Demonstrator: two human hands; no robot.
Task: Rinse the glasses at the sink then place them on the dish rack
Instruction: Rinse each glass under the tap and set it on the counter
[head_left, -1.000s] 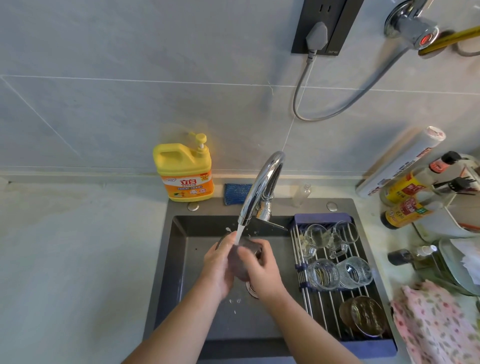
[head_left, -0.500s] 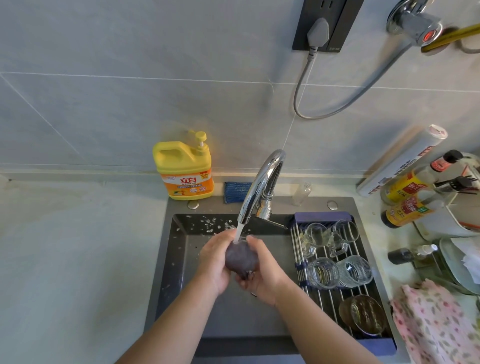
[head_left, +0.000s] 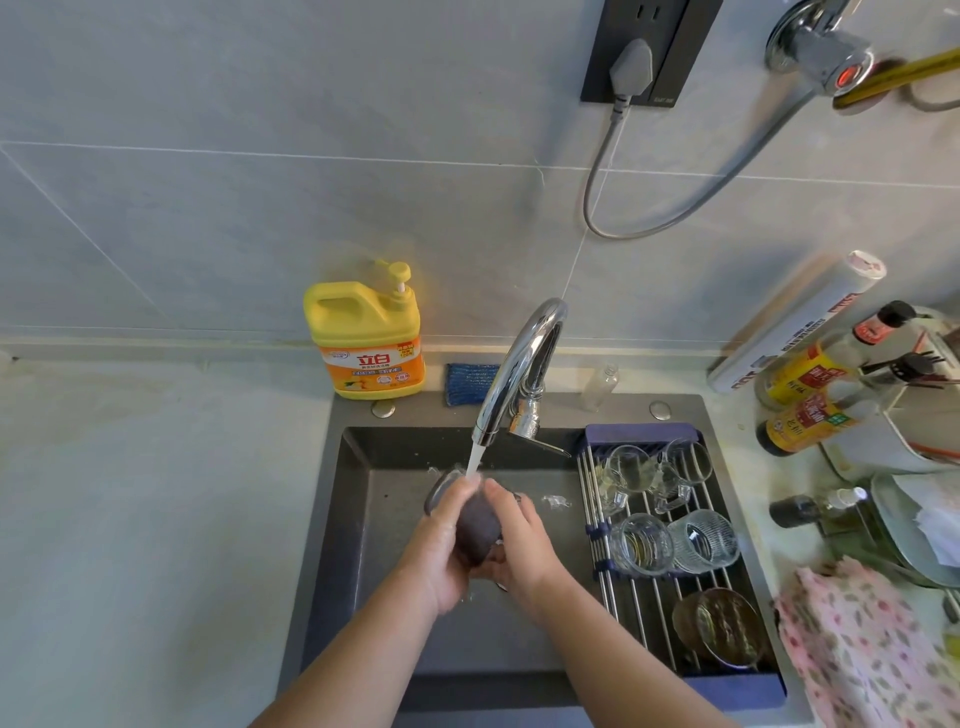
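Over the dark sink (head_left: 363, 519) both hands hold a dark tinted glass (head_left: 475, 530) under the running faucet (head_left: 514, 374). My left hand (head_left: 441, 551) grips it from the left, my right hand (head_left: 519, 545) grips it from the right. The water stream lands on my fingers at the top of the glass. The dish rack (head_left: 654, 597) spans the sink's right side. It carries two clear handled cups (head_left: 631, 467), two clear tumblers (head_left: 644, 543) and a brown glass (head_left: 724, 629).
A yellow dish soap bottle (head_left: 369, 338) and a blue scrubber (head_left: 467, 382) stand behind the sink. Sauce bottles (head_left: 810, 384), a foil roll (head_left: 795, 322), plates (head_left: 914, 530) and a pink floral cloth (head_left: 872, 649) crowd the counter on the right. Pale counter (head_left: 156, 519) lies left.
Both hands have turned the dark glass under the stream and shifted slightly; the splashing on the sink's back wall has died down.
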